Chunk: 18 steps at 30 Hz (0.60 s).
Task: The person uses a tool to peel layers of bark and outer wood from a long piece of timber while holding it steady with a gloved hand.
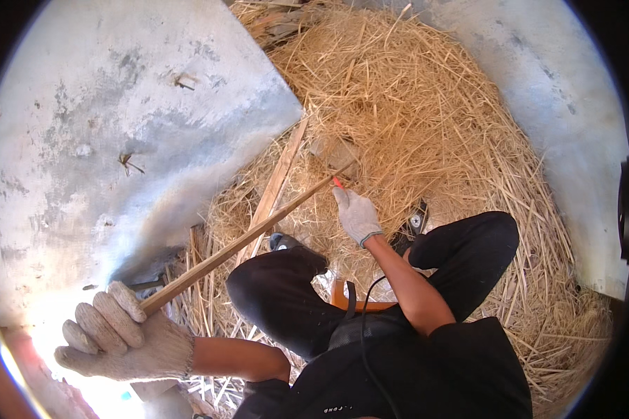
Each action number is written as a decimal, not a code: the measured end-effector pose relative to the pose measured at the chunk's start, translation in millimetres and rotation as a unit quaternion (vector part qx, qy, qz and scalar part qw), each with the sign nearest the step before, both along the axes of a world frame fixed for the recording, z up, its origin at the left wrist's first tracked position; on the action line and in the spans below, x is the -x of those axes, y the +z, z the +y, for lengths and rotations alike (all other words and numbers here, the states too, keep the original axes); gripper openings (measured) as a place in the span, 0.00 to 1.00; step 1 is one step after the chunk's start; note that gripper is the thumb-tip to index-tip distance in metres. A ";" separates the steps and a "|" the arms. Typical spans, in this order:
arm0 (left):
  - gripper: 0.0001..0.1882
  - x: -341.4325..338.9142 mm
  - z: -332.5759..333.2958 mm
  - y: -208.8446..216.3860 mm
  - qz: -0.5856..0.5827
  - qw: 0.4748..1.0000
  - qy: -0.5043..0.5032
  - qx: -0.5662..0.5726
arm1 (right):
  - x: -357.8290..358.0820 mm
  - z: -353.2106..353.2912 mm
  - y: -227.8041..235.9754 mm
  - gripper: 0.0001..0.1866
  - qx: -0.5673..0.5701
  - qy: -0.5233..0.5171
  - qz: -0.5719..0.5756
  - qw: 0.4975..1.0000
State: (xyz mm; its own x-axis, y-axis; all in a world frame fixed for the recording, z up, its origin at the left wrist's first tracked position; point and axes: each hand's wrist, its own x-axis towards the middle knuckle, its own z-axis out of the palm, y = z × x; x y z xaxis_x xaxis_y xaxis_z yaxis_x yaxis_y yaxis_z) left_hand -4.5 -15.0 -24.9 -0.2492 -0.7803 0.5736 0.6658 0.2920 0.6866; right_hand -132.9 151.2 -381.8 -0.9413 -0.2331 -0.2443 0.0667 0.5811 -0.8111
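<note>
My left hand, in a pale knit glove, is closed round the thick near end of a long wooden stick. The stick slants up and to the right, its thin far end near a greyish flat block in the straw. Beside that far end, my right hand, also gloved, is closed on a small tool with an orange-red part. The tool's kind cannot be made out, since the fingers cover most of it. Its orange-red part lies against or right beside the stick.
Loose straw covers the floor. A pale wooden plank lies under and beyond the stick. An orange seat shows between my legs. Whitish walls stand on the left and right. A dark cable crosses my torso.
</note>
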 end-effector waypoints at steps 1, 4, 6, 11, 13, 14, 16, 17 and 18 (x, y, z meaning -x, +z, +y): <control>0.27 -1.8 1.5 -1.2 -0.002 1.000 0.003 -0.004 | 5.0 2.3 2.0 0.28 -0.011 0.014 0.012 1.000; 0.27 0.5 1.6 -1.0 -0.002 1.000 0.008 -0.011 | 5.3 4.7 22.3 0.31 0.017 0.027 0.028 0.999; 0.27 -1.4 -0.1 -2.2 -0.002 1.000 0.013 -0.014 | -8.2 1.2 72.9 0.33 0.125 0.005 0.019 0.992; 0.28 1.9 -1.0 -2.0 -0.004 1.000 0.013 -0.008 | -34.0 -0.7 40.2 0.41 0.086 0.052 -0.023 0.995; 0.28 2.1 1.5 -0.3 -0.003 1.000 0.014 -0.002 | -17.6 10.9 -20.4 0.41 0.035 0.012 0.019 0.999; 0.28 2.7 2.9 -0.6 -0.005 1.000 0.015 -0.002 | -3.5 15.0 -44.4 0.40 -0.029 0.031 -0.012 0.999; 0.28 1.2 2.4 0.6 -0.008 1.000 0.023 -0.008 | 25.6 17.6 -68.9 0.37 -0.132 0.049 -0.054 0.989; 0.28 1.8 2.4 0.8 -0.009 1.000 0.023 -0.010 | 40.5 18.6 -74.1 0.37 -0.168 0.044 -0.064 0.983; 0.28 3.0 2.1 0.9 -0.010 1.000 0.024 -0.014 | 50.6 20.1 -78.8 0.36 -0.203 0.039 -0.075 0.976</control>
